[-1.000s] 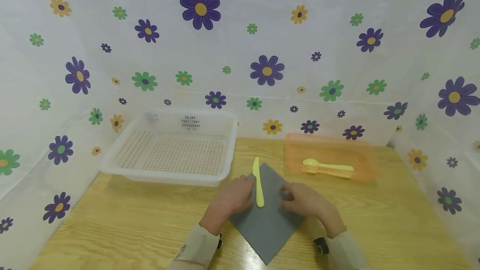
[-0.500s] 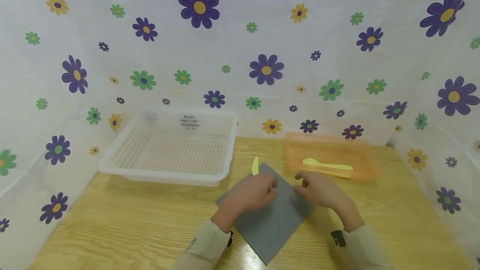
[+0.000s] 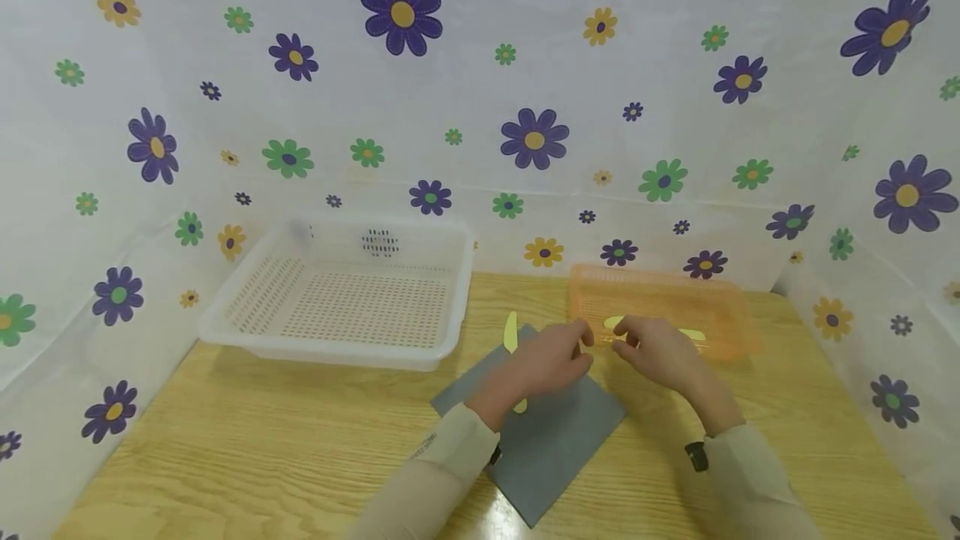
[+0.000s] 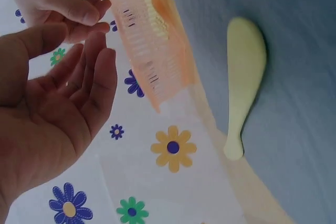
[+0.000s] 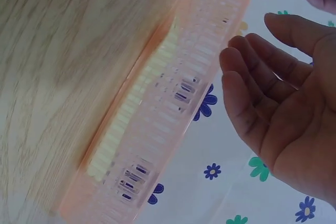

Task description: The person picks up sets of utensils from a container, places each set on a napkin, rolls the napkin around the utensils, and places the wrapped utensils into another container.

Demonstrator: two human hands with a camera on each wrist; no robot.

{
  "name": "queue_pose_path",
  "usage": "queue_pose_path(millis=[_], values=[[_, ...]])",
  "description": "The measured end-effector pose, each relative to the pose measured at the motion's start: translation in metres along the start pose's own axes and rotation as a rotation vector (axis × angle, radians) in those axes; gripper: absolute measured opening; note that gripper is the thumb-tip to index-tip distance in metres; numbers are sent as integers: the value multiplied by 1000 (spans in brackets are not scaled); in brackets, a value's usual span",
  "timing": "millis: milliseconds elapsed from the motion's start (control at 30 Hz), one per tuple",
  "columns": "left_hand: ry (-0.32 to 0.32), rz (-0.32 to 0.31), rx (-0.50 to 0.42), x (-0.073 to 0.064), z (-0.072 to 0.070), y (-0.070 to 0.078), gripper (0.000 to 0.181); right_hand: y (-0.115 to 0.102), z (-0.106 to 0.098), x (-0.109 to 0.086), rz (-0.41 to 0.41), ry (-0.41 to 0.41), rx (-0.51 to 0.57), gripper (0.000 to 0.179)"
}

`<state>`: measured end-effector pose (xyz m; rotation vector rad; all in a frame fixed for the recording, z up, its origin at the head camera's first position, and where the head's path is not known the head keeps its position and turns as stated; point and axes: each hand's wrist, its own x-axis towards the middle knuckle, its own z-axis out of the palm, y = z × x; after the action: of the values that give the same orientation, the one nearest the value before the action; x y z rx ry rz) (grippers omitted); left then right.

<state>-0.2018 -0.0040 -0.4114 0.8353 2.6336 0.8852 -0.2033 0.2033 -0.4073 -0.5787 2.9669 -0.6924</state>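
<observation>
A yellow plastic knife lies on a grey square cloth, which is turned cornerwise on the table; my left forearm and hand cover its middle in the head view. My left hand hovers over the cloth's far right edge, fingers loosely bent and holding nothing. Close to its right, my right hand hangs in front of the orange basket, also with nothing in its loosely bent fingers. Inside that basket lies a yellow spoon, partly hidden behind the right hand. Both palms show bare in the wrist views.
A large white perforated basket stands at the back left of the wooden table. A flower-printed sheet rises behind the table and along both sides.
Both hands have moved right and away from me, from over the cloth toward the orange basket. The cloth's left corner has come into view; the knife stays on it.
</observation>
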Motion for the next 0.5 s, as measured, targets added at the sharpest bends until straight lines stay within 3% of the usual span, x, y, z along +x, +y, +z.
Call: queue_pose_path(millis=[133, 267, 500], values=[[63, -117, -78, 11, 3, 3, 26, 5, -3, 4, -9, 39, -33, 19], [120, -194, -18, 23, 4, 4, 26, 12, -7, 8, 5, 52, -66, 20], [104, -274, 29, 36, 7, 0, 33, 34, -17, 19, 80, 0, -83, 23]])
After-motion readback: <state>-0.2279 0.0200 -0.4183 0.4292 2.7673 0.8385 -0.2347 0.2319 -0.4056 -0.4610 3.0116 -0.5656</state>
